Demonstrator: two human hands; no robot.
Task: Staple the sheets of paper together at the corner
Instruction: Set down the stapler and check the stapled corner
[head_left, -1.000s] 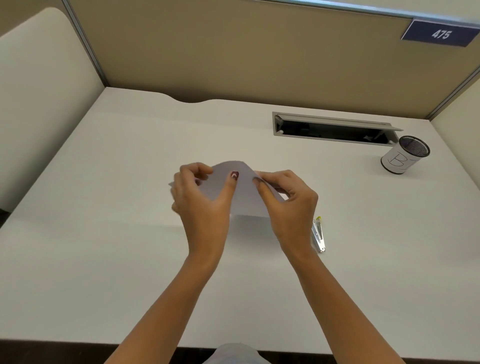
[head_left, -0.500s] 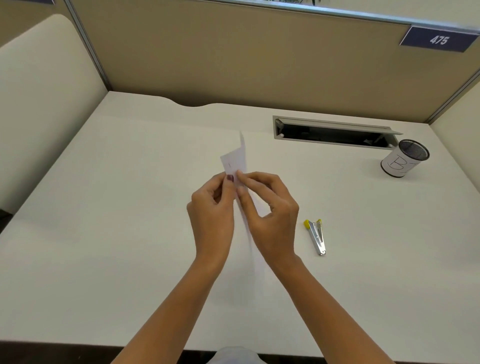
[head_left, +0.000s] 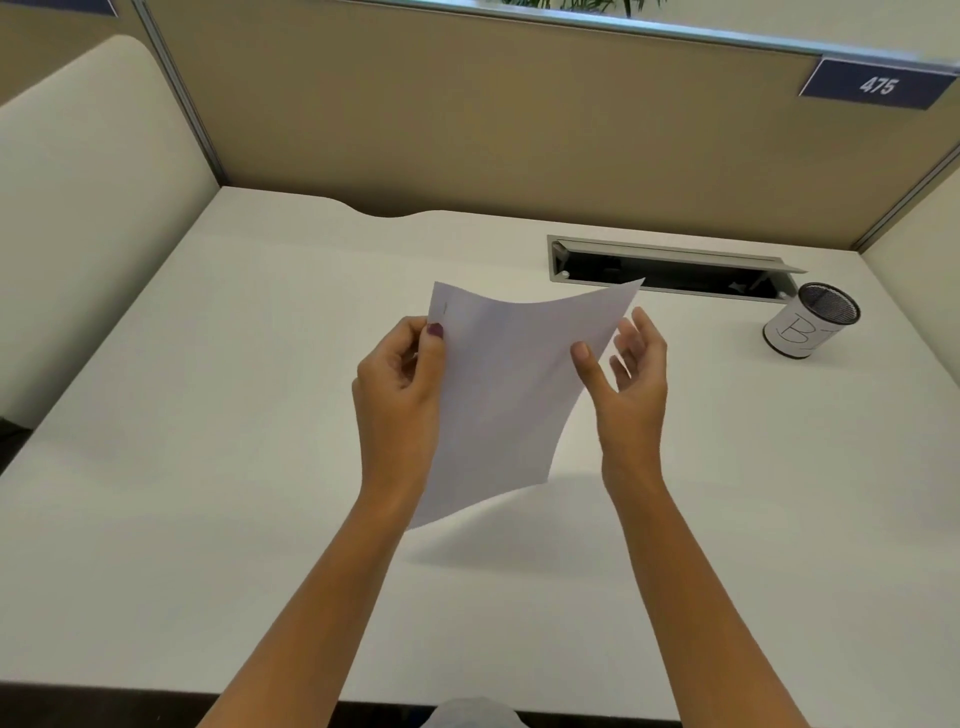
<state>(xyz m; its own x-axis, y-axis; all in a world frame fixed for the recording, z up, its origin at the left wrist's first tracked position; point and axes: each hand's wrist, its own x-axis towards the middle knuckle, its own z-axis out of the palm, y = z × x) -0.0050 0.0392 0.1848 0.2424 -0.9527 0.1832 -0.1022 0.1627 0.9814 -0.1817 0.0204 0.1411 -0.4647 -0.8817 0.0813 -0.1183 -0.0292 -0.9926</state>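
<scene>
You've turned the paper (head_left: 511, 384) from edge-on to face you above the desk (head_left: 208, 467), left hand (head_left: 402, 382) pinching its stapled-looking corner, right hand (head_left: 631, 374) open with the thumb resting on its edge, so the stapling seems done.

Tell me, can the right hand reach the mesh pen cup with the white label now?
Probably yes: the right hand is open beside the white paper sheets, with bare desk before the cup.

Sheets of paper (head_left: 511, 384) are hanging above the desk (head_left: 208, 467), between two hands. A pen cup (head_left: 810, 321) is standing far right, beside the cable tray (head_left: 670, 267).
</scene>
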